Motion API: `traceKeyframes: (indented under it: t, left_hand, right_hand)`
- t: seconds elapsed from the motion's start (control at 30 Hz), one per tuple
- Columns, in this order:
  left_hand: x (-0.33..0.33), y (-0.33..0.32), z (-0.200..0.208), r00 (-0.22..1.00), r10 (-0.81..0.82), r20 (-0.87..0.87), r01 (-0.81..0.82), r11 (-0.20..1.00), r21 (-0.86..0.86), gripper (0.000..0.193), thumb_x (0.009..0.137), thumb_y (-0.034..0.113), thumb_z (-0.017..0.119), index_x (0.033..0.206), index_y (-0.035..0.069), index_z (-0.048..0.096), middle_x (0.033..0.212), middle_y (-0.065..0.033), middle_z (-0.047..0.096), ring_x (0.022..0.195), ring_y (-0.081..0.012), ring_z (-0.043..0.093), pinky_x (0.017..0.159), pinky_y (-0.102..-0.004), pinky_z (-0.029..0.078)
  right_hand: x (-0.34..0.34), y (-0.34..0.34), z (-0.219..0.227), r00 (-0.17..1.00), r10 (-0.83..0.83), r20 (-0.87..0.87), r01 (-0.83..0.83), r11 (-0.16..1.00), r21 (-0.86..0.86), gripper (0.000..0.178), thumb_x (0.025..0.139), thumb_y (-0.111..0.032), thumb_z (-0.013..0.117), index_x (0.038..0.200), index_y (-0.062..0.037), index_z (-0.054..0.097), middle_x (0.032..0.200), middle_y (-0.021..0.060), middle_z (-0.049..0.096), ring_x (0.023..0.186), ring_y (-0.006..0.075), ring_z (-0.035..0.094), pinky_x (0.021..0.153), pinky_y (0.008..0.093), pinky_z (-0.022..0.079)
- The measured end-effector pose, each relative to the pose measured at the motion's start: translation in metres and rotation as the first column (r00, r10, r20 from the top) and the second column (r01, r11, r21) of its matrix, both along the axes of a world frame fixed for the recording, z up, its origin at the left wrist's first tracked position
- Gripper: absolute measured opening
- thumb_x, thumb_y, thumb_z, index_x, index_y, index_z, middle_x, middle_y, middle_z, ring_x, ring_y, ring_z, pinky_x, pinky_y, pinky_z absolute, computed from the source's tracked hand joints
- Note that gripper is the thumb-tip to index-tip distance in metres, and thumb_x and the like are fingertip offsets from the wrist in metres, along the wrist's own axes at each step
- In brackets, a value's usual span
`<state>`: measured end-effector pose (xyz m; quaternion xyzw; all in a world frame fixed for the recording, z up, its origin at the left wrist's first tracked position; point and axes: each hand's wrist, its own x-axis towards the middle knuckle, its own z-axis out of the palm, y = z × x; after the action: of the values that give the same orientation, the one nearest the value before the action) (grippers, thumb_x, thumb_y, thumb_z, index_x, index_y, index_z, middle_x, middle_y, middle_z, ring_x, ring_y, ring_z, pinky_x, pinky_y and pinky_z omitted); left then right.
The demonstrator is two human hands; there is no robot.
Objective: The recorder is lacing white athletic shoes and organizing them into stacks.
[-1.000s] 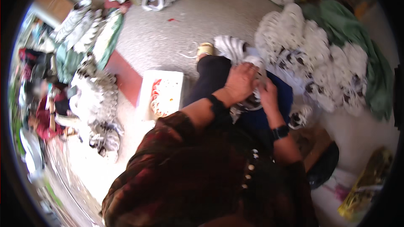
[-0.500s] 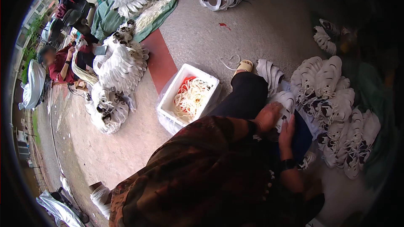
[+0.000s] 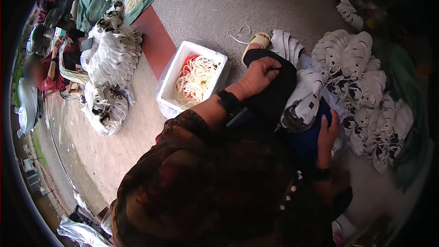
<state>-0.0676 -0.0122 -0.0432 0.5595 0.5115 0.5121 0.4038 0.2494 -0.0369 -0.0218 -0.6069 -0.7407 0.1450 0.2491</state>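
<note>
A white shoe upper [image 3: 305, 100] with a dark lining lies across my lap, beside my dark-trousered knee and over a blue cloth [image 3: 297, 144]. My left hand [image 3: 259, 77] is raised over the knee, apart from the upper, its fingers curled in; whether something is in them I cannot make out. To the right of the upper, my right hand [image 3: 328, 135] has its fingers stretched out and holds nothing. Left of the knee stands a white foam box [image 3: 182, 54] with loose cream laces [image 3: 196, 80] and something red in it.
Heaps of white shoe uppers [image 3: 356, 77] lie at my right beside a green cloth [image 3: 402, 110]. More stacked uppers [image 3: 112, 55] stand at the left, near a seated person [image 3: 52, 71] in dark red. My sandal [image 3: 259, 41] rests by a loose lace [image 3: 240, 34].
My left hand has left the upper and moved up and left over the knee. My right hand has come off the upper and opened. The view has shifted.
</note>
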Motion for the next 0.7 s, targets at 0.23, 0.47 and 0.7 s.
traceKeyframes:
  t: [0.23,0.47,0.7]
  left_hand:
    - [-0.16,-0.076,-0.22,0.791,0.074,-0.608,-0.427,0.779,-0.46,0.039,0.07,0.01,0.056,0.109,0.002,0.057,0.116,-0.0201,0.054,0.102,-0.0341,0.055,0.089,-0.0368,0.043]
    - [-0.169,-0.088,-0.23,0.569,-0.252,-0.783,-0.397,0.749,-0.53,0.034,0.072,0.006,0.046,0.104,0.004,0.058,0.131,-0.0211,0.039,0.118,-0.0365,0.041,0.093,-0.0425,0.04]
    - [-0.161,-0.045,-0.219,0.534,-0.487,-0.691,-0.257,0.685,-0.682,0.022,0.074,0.005,0.044,0.089,0.002,0.061,0.104,-0.0144,0.057,0.115,-0.0315,0.043,0.088,-0.0419,0.043]
  right_hand:
    - [0.041,-0.005,-0.034,0.965,-0.259,0.042,0.261,0.964,-0.047,0.038,0.089,-0.017,0.048,0.12,0.0042,0.044,0.122,0.0218,0.048,0.113,0.033,0.046,0.096,0.0365,0.033]
    - [0.045,0.009,-0.041,0.955,-0.295,0.043,0.298,0.941,-0.16,0.039,0.089,-0.018,0.045,0.121,0.0041,0.043,0.123,0.0227,0.046,0.115,0.033,0.043,0.099,0.0375,0.03]
    - [0.039,0.006,-0.029,0.945,-0.323,0.058,0.328,0.92,-0.214,0.039,0.089,-0.018,0.044,0.121,0.005,0.042,0.122,0.0221,0.046,0.114,0.0334,0.043,0.098,0.038,0.031]
